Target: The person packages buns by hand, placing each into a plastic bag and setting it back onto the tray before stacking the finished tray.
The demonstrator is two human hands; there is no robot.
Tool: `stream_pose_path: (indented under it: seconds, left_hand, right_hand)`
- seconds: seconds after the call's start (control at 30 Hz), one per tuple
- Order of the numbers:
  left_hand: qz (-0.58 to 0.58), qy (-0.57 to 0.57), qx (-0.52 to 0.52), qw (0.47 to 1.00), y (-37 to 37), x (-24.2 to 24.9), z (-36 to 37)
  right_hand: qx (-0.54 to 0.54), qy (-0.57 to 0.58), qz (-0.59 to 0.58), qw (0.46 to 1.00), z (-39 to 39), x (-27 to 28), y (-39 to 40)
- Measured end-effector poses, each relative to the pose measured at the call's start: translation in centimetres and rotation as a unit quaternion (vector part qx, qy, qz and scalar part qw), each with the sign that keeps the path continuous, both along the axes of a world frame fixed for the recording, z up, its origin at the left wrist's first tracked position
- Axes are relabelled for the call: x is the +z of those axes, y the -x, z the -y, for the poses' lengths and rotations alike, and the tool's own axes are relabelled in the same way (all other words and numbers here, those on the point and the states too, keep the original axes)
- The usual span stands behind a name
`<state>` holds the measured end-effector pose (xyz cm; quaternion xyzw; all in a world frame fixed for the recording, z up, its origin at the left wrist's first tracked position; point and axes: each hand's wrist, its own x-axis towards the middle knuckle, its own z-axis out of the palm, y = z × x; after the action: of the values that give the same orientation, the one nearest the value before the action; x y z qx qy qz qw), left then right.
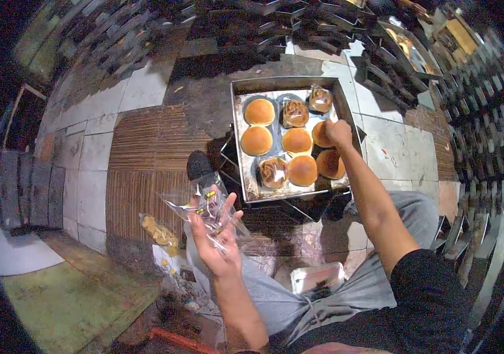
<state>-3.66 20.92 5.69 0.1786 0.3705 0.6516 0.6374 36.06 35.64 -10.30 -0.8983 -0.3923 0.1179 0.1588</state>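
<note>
My left hand (pixel 217 251) is raised palm up in front of the tray, its fingers curled loosely round a clear plastic bag (pixel 204 206) with small yellow marks. My right hand (pixel 339 134) reaches into a square metal tray (pixel 237 177), its fingers closed on a round golden bun (pixel 321 134) at the right side. Several other plain buns (pixel 256 140) lie in rows there. Among them are buns with brown swirled tops in clear wrapping, such as a wrapped bun (pixel 295 112) near the back. The right fingertips are partly hidden against the bun.
A clear bag of yellowish pieces (pixel 160 231) lies left of my leg. Between my legs sits a stack of clear wrappers (pixel 317 277). Dark metal pans (pixel 488 135) are piled along the right and back. At lower left is a green board (pixel 69 307).
</note>
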Motion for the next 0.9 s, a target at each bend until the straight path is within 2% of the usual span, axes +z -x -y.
stream_pose_path:
  seconds: [0.03, 0.1, 0.17, 0.2, 0.27, 0.33, 0.37, 0.4, 0.43, 0.47, 0.5, 0.57, 0.63, 0.67, 0.7, 0.77, 0.83, 0.9]
  left_hand:
    - [0.049, -0.020, 0.008, 0.999, 0.0, 0.2, -0.2]
    - [0.071, -0.043, 0.002, 0.997, -0.1, -0.3, -0.1]
    - [0.096, -0.026, -0.008, 0.995, -0.8, -0.6, 0.2]
    - [0.088, -0.033, -0.019, 0.995, -1.1, -0.6, 0.4]
    - [0.092, -0.043, -0.039, 0.994, -1.3, -1.0, 1.0]
    - [0.118, -0.056, -0.060, 0.990, -1.6, -1.4, 1.5]
    - [0.115, -0.059, -0.053, 0.990, -1.9, -1.3, 1.8]
    - [0.110, -0.050, -0.056, 0.991, -2.2, -1.1, 2.1]
    - [0.103, -0.040, -0.057, 0.992, -2.4, -1.0, 2.3]
    - [0.122, -0.038, -0.062, 0.990, -2.5, -1.6, 2.4]
    - [0.140, -0.037, -0.066, 0.987, -2.7, -1.9, 2.6]
    - [0.152, -0.031, -0.072, 0.985, -3.1, -1.3, 3.0]
    - [0.199, -0.031, -0.080, 0.976, -3.5, 0.5, 3.8]
    - [0.147, 0.001, -0.040, 0.988, -4.2, 1.9, 4.7]
    - [0.192, -0.039, -0.081, 0.977, -3.8, 1.6, 4.8]
    - [0.206, -0.102, -0.130, 0.964, -3.5, 0.7, 4.9]
    - [0.310, -0.076, -0.087, 0.944, -4.7, 4.1, 6.7]
    - [0.218, -0.099, -0.137, 0.961, -5.1, 0.7, 7.5]
  right_hand:
    - [-0.051, 0.010, -0.057, 0.997, -0.4, 1.3, 0.0]
    - [-0.066, -0.010, -0.042, 0.997, 0.1, 1.6, 0.8]
    - [-0.022, -0.139, -0.217, 0.966, 1.9, -2.3, -1.4]
    - [-0.048, -0.191, -0.410, 0.890, 3.1, -2.9, -2.6]
    - [-0.068, -0.329, -0.508, 0.793, 8.5, 4.1, 0.1]
    - [-0.033, -0.361, -0.645, 0.672, 13.8, 5.8, 0.5]
    - [-0.045, -0.346, -0.694, 0.629, 17.3, 12.2, 4.8]
    - [0.010, -0.298, -0.753, 0.587, 20.5, 14.1, 6.6]
    - [0.021, -0.232, -0.747, 0.623, 23.4, 17.0, 8.9]
    - [0.059, -0.138, -0.731, 0.665, 25.6, 16.3, 9.5]
    - [0.105, -0.111, -0.724, 0.673, 27.3, 15.5, 10.6]
    - [0.175, -0.085, -0.772, 0.605, 29.1, 20.1, 13.7]
    - [0.323, -0.172, -0.610, 0.702, 28.8, 23.3, 15.8]
    - [0.382, -0.201, -0.530, 0.730, 28.4, 23.8, 17.0]
    - [0.468, -0.198, -0.370, 0.777, 28.1, 24.9, 17.8]
    - [0.567, -0.294, -0.141, 0.756, 29.0, 24.4, 19.6]
    - [0.627, -0.289, -0.067, 0.721, 29.5, 23.5, 20.2]
    - [0.606, -0.248, -0.096, 0.750, 28.4, 23.5, 20.2]
